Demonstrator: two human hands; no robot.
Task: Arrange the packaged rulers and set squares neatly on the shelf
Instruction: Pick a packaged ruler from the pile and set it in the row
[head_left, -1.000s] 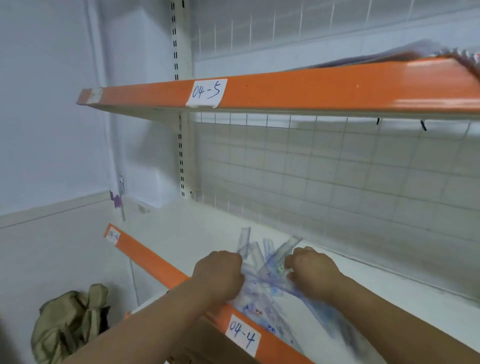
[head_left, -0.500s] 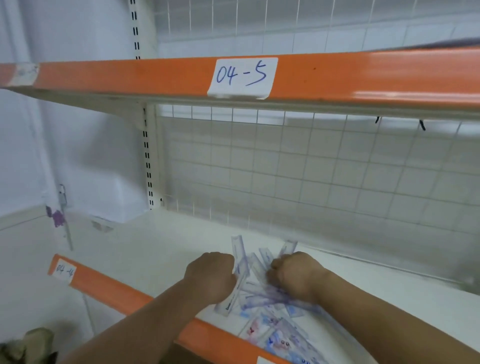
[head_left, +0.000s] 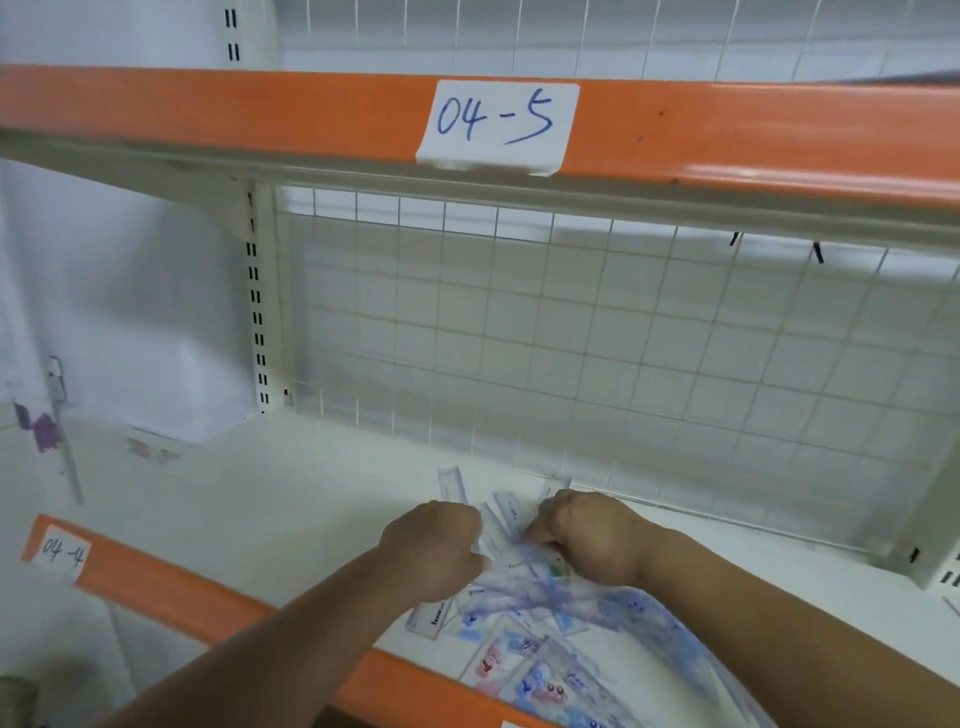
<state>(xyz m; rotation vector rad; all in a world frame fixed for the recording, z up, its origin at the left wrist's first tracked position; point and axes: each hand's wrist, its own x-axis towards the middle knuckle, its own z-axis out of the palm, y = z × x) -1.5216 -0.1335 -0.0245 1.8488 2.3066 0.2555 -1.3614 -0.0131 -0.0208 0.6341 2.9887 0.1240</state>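
Note:
A loose heap of clear packaged rulers and set squares (head_left: 540, 608) with blue print lies on the white shelf (head_left: 291, 499), near its orange front edge. My left hand (head_left: 434, 548) is curled over the heap's left side, gripping packages. My right hand (head_left: 587, 535) is curled over the right side and holds other packages. Several ruler ends (head_left: 452, 483) stick out beyond my knuckles toward the wire back. More packets (head_left: 535, 675) with red and blue print lie nearer me, partly under my right forearm.
A wire grid (head_left: 597, 338) backs the shelf. The upper shelf's orange lip carries a label 04-5 (head_left: 496, 124); the lower lip has a label 04-4 (head_left: 62, 553). A slotted upright (head_left: 257, 312) stands at the left. The shelf surface to the left of the heap is bare.
The view has swung right and closer to the shelf. Both hands stay bunched on the heap, drawn slightly nearer each other, and the packages are gathered tighter.

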